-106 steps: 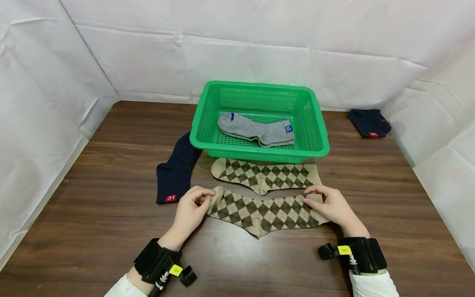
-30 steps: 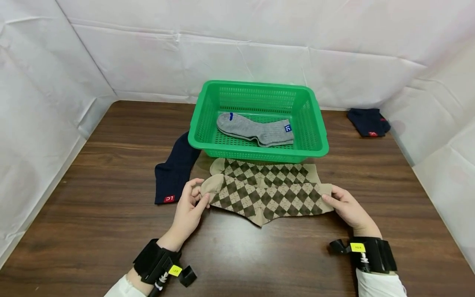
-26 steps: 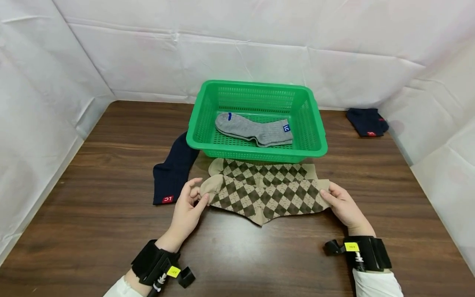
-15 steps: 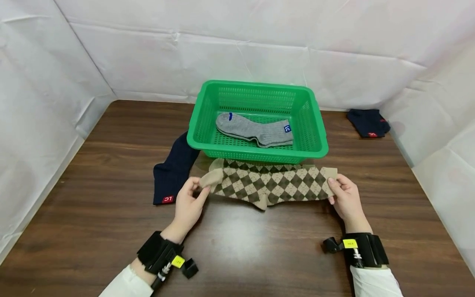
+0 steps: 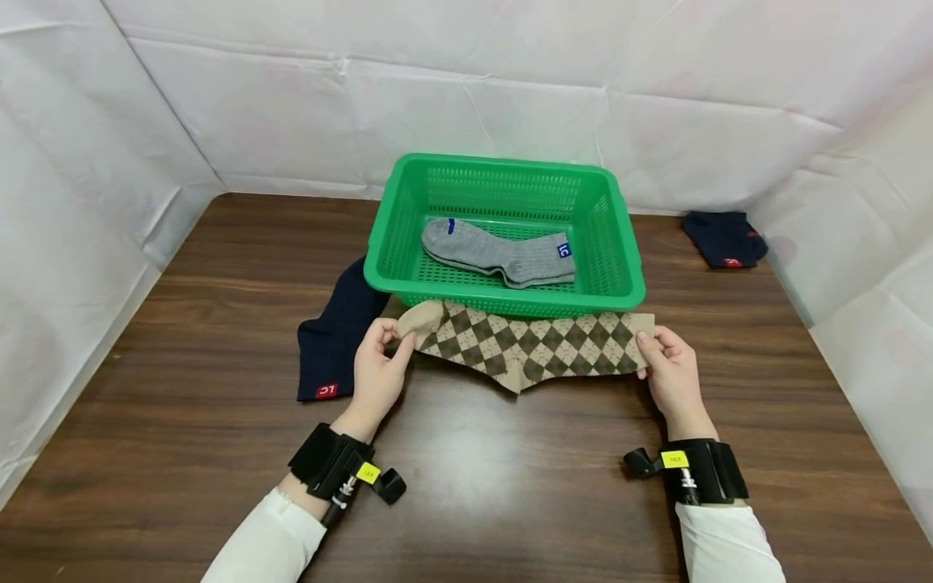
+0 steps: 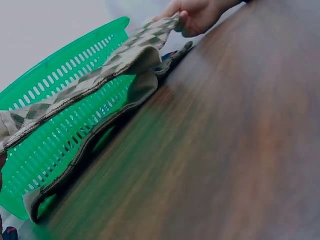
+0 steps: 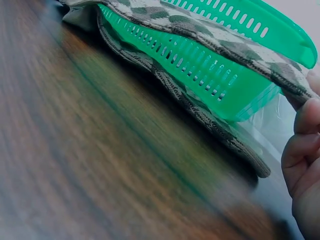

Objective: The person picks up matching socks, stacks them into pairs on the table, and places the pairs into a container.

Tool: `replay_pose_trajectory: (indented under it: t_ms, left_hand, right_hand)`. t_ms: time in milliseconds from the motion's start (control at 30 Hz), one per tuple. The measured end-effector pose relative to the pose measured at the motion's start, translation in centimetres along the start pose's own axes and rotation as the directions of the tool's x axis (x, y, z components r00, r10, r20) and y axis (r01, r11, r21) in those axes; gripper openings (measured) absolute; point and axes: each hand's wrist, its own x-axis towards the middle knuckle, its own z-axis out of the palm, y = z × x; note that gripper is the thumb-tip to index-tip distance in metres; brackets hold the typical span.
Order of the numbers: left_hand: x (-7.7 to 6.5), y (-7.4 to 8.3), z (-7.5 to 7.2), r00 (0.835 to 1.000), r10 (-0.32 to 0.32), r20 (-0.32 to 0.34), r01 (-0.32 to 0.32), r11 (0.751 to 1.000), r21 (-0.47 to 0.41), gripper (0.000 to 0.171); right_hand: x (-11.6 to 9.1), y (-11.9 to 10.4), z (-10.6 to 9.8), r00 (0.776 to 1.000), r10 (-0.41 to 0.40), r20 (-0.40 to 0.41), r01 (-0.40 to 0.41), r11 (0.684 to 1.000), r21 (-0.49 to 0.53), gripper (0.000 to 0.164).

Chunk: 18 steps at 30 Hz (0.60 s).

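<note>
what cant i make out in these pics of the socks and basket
Lower sock: in the head view, at least mostly hidden by the held sock.
Navy sock at left: its far end, in the head view, hidden by the basket.
Left hand: nearly all cut off by the left wrist view's left edge.
Left yellow label: print too small in the head view.

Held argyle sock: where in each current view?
Head: held sock spans the middle, just below centre.
Left wrist: held sock slants from left edge toward top, above the other sock.
Right wrist: held sock slants from top left to right edge.
Shared landmark: green basket, behind it.
</note>
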Motion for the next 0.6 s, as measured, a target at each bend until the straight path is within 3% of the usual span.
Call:
replay_pose_trajectory:
  t_ms: [167,400,600]
  left_hand:
    - [0.3,-0.1,0.0,1.0,-0.004,-0.015,0.004,1.0,0.009,0.012]
    - [1.2,-3.4,0.2,0.999,-0.042,-0.016,0.043,0.999,0.013,0.011]
    - [1.5,-4.3,0.2,0.999,-0.043,-0.032,0.045,0.998,0.034,0.013]
  right_hand:
    - [0.3,0.0,0.3,1.0,0.012,-0.014,-0.012,1.0,-0.011,0.021]
    - [0.8,0.1,0.8,0.998,0.018,-0.062,-0.019,0.999,-0.026,0.021]
    - [1.0,0.3,1.0,0.992,0.053,-0.112,-0.068,0.988,-0.138,0.021]
